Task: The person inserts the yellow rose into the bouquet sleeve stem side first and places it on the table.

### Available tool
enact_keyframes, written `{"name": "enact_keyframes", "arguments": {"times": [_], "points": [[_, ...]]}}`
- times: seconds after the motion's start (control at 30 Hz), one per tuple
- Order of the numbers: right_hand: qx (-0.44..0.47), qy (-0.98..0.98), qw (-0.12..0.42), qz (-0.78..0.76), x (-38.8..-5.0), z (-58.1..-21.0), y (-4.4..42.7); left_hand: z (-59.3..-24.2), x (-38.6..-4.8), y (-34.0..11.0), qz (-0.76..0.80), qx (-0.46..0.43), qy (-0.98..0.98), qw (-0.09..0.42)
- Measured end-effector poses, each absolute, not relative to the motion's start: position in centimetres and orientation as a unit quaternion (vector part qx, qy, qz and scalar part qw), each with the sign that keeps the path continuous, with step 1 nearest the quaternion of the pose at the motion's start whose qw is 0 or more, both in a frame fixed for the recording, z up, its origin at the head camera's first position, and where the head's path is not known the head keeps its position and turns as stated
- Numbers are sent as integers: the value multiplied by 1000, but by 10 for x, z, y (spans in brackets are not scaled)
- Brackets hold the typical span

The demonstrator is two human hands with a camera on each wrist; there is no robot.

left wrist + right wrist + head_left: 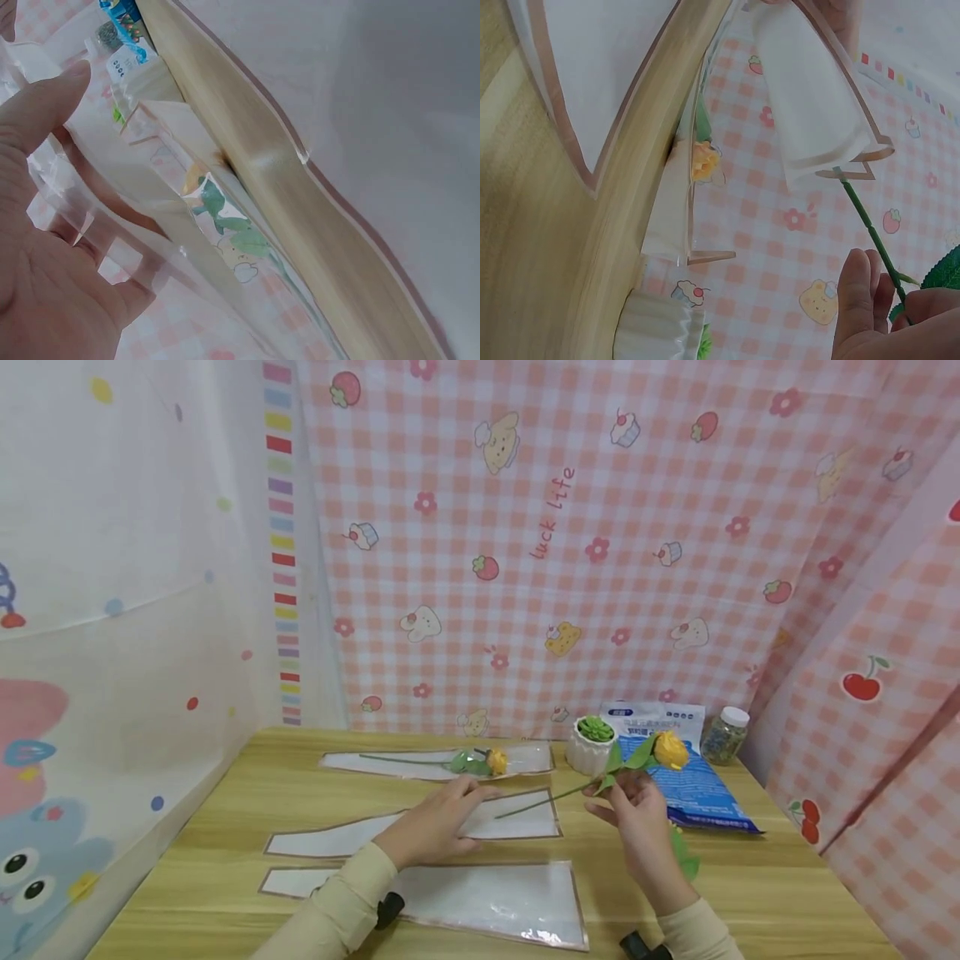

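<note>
My right hand (639, 828) pinches the stem of an artificial yellow rose (670, 750), its bloom pointing right. The bare green stem (866, 217) slants down left, its end at the wide mouth of the middle white flower sleeve (528, 817). My left hand (431, 827) grips that clear-edged sleeve; the left wrist view shows the thumb on one side and fingers partly behind the film. Beyond, another sleeve (536, 758) contains a second yellow rose (497, 762). Closer to me lies a third tapered sleeve (495, 897), flat on the table.
At the back right stand a white ribbed pot (588, 756) with a green succulent, a blue and white bag (701, 789) and a white-lidded jar (725, 737). Green leaves (682, 852) show beside my right wrist. Checked curtain (450, 568) hangs behind the wooden table (217, 827).
</note>
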State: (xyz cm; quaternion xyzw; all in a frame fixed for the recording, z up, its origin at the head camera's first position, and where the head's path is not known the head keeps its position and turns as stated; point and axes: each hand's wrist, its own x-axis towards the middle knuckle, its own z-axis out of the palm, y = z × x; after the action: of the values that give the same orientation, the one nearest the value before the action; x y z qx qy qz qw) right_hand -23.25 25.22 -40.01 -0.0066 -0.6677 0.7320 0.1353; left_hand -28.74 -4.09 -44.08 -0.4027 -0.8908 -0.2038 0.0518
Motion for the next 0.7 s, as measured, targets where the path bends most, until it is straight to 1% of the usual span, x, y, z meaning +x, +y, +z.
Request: {"name": "enact_keyframes", "arguments": {"times": [0.43, 0.7], "points": [[-17, -669, 123, 733, -235, -410, 242, -440, -286, -39, -204, -398, -893, 53], [-39, -665, 92, 740, -234, -412, 237, -439, -286, -41, -211, -395, -893, 53]]}}
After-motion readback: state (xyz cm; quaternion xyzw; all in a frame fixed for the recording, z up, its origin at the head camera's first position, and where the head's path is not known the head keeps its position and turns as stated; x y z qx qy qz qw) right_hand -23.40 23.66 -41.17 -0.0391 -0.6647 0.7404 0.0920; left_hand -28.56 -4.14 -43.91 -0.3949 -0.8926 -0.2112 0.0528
